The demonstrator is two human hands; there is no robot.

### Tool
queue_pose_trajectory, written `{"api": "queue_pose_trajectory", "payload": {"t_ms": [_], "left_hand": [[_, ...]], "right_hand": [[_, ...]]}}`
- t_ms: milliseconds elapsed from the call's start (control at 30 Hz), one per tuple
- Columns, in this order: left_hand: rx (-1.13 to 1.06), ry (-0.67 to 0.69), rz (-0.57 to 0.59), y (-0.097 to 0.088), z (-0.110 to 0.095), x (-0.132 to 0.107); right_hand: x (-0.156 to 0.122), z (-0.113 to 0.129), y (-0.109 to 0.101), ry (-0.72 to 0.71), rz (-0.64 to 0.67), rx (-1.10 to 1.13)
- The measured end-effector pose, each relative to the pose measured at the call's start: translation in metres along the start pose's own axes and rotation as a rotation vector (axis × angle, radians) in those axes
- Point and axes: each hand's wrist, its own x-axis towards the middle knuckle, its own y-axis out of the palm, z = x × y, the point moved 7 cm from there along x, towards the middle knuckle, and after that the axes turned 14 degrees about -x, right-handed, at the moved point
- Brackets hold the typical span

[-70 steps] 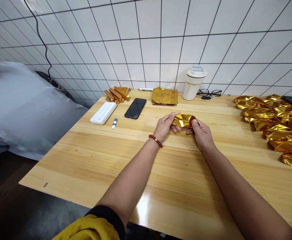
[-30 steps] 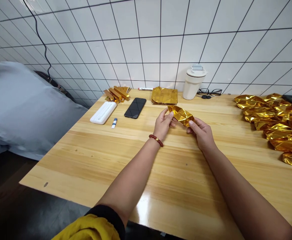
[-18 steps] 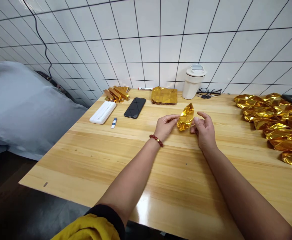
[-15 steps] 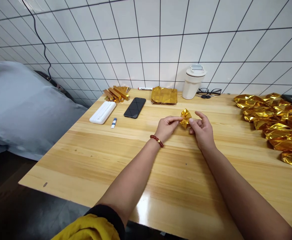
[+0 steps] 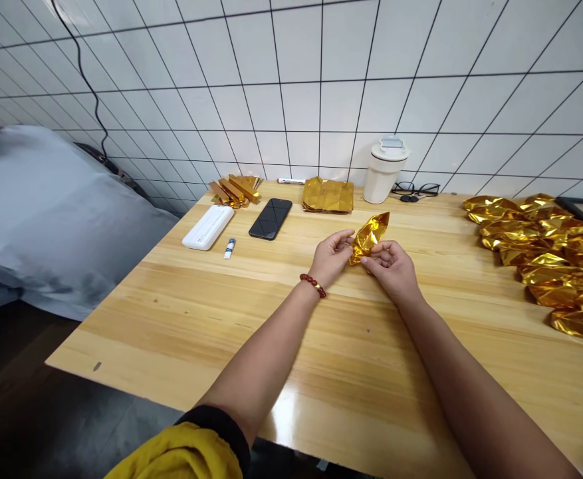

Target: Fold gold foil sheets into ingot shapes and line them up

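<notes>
Between my two hands, a little above the wooden table [image 5: 251, 313], is a folded gold foil paper ingot [image 5: 371, 233] with one pointed end up and to the right. My left hand [image 5: 332, 256] pinches its lower left side, with a red bead bracelet [image 5: 313, 285] at the wrist. The thumb and fingers of my right hand [image 5: 393, 269] close on its lower right edge. Several finished-looking gold foil ingots [image 5: 545, 256] lie in rows at the right. A flat stack of gold foil sheets [image 5: 328, 195] rests beyond my hands.
Along the wall stand a white lidded cup [image 5: 383, 174], black glasses [image 5: 415, 191], a marker [image 5: 291, 181] and folded gold strips [image 5: 235, 191]. A black phone [image 5: 270, 218], a white power bank [image 5: 208, 227] and a small glue stick [image 5: 229, 249] lie at the left.
The gold foil piece has turned and stands taller, its point now toward the upper right. My right hand's raised fingers have curled in onto it, and my left hand's fingers have bent more.
</notes>
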Motion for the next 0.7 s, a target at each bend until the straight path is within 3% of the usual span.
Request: {"api": "queue_pose_trajectory", "payload": {"t_ms": [200,400,500,600,700], "left_hand": [[0.332,0.255,-0.062,-0.003,-0.020,-0.008],[0.643,0.472,-0.036,0.004,-0.033,-0.018],[0.516,0.422,-0.062,-0.003,-0.028,-0.014],[0.272,0.271,-0.123,-0.015,-0.014,-0.007],[0.220,0.181,-0.092,-0.015,-0.007,-0.008]], "right_hand": [[-0.001,0.003,-0.019,-0.020,-0.197,0.015],[-0.004,0.010,-0.014,-0.067,-0.112,-0.101],[-0.003,0.004,-0.013,-0.012,-0.121,-0.153],[0.000,-0.006,-0.016,0.053,-0.187,-0.077],[0.003,-0.012,-0.019,0.071,-0.240,-0.017]]}}
